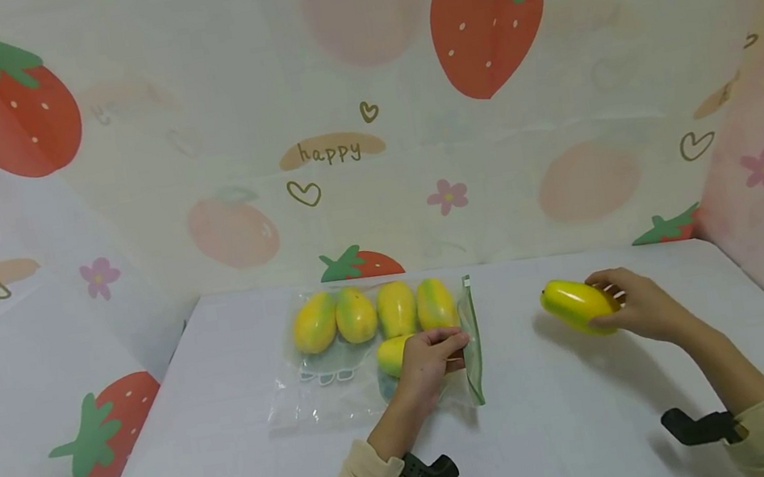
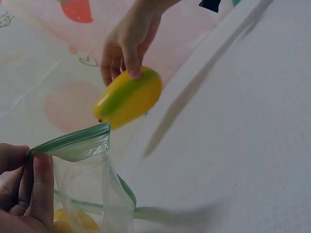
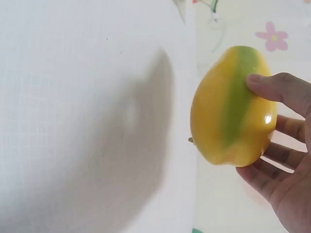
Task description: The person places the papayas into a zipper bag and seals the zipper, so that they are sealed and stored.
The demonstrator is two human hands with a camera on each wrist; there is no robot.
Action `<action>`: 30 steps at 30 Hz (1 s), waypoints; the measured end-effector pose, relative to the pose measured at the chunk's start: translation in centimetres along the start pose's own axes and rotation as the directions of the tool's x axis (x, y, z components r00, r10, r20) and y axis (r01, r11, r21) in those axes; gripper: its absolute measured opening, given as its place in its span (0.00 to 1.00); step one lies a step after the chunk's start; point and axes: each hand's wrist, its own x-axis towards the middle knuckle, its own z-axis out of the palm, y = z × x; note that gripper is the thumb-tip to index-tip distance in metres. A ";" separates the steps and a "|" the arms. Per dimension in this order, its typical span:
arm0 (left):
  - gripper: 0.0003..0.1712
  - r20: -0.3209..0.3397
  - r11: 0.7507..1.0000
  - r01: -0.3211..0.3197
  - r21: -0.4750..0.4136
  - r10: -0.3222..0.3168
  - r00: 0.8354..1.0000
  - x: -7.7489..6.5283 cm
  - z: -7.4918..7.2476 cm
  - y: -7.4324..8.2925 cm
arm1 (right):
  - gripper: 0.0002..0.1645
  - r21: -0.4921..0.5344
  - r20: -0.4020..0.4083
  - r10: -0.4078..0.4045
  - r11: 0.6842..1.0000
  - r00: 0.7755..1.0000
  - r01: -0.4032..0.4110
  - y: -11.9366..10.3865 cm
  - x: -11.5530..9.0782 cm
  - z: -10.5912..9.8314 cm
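My right hand [image 1: 644, 307] grips a yellow papaya [image 1: 577, 307] with a green stripe, held above the table on the right. In the right wrist view, the thumb lies on the stripe of the papaya [image 3: 233, 111] and the fingers curl under its other side. A clear zip bag [image 1: 289, 414] lies flat at centre, its green-edged mouth toward the right. My left hand [image 1: 429, 362] pinches the bag's edge near that mouth. The left wrist view shows the green zip strip [image 2: 73, 138] lifted and the mouth gaping. Several papayas [image 1: 396, 310] are inside the bag, one partly hidden behind my left hand.
A white cloth covers the table [image 1: 548, 427]. Behind it hangs a backdrop [image 1: 508, 196] printed with strawberries, hearts and flowers, and similar panels stand at both sides. Each wrist wears a black camera mount [image 1: 429, 472], near the beige sleeves.
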 end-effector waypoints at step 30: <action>0.13 -0.013 1.000 -0.009 0.021 0.010 1.000 -0.2 0.0 0.0 | 0.32 0.023 0.079 -0.115 0.993 0.990 0.114 -3.7 1.3 2.9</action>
